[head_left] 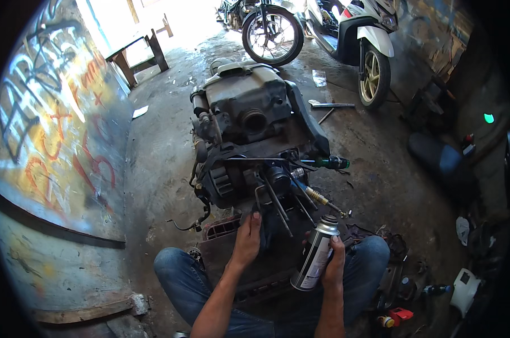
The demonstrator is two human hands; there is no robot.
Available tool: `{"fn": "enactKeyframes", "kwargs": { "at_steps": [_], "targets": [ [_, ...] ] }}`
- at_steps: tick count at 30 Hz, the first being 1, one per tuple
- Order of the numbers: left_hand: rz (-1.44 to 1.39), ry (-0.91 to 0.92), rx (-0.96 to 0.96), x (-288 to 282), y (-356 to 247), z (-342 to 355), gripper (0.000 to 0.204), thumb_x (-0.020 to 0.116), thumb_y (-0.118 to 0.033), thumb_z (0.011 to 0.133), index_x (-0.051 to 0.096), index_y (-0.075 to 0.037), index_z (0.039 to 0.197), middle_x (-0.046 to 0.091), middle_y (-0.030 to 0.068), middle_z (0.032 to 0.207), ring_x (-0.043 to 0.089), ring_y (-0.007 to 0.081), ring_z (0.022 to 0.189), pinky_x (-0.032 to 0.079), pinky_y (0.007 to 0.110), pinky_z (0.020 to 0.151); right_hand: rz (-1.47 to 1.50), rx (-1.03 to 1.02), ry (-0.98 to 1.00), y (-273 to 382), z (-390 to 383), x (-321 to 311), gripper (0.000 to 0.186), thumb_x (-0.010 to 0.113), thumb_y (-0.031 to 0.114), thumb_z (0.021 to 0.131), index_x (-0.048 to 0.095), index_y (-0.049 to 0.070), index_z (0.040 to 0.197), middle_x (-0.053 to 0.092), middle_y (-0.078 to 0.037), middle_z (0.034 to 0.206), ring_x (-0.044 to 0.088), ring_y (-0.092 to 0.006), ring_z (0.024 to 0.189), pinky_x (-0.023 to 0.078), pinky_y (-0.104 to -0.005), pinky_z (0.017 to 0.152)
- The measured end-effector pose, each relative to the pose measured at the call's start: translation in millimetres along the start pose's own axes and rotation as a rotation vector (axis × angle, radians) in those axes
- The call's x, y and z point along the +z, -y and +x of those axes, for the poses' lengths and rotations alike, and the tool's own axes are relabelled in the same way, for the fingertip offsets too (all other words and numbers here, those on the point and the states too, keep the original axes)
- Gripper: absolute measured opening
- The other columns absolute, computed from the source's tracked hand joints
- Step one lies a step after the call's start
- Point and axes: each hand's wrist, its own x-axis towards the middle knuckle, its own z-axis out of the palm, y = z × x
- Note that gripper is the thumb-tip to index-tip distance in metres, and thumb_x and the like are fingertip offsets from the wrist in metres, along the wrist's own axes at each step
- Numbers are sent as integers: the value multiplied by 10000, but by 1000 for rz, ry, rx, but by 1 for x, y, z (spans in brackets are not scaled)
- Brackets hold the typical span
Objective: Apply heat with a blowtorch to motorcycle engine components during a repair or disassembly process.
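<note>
Right hand: here it was, fingers (338, 244) wrapped snugly round a spray can (316, 256), the can upright with a slight tilt, to the right of the engine's near end.
Left hand (247, 242): fingers curled, thumb up, close to a bent metal rod (259, 194); whether they gripped it, I couldn't tell.
Engine (221, 183): centre stage, between the hands and the far motorbikes (273, 36).
Done so far: long studs (276, 204) stood bare, and the dark housing's (246, 93) round mouth (254, 120) gaped open; partway stripped, by my judgement.
Left over: the housing sat on the engine's far side; how much work remained, I couldn't tell.
</note>
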Motion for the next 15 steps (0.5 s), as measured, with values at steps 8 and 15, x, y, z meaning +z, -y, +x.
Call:
{"fn": "enactKeyframes", "kwargs": {
  "at_steps": [8,15],
  "targets": [
    [-13,16,3,-2,-7,0,619,369,-566,1101,535,18,982,528,135,772,477,240,721,434,412,706,-41,-12,-11,-7,1,0,545,428,450,1021,627,-8,1239,728,-171,1068,731,-227,877,621,-339,701],
    [-37,21,-31,-2,-12,-1,596,375,-534,1113,531,23,971,489,96,779,434,193,750,416,375,718,-26,10,2,-12,1,-5,580,433,487,1012,631,-5,1244,726,-158,1081,726,-224,876,621,-343,699]
  ]
}}
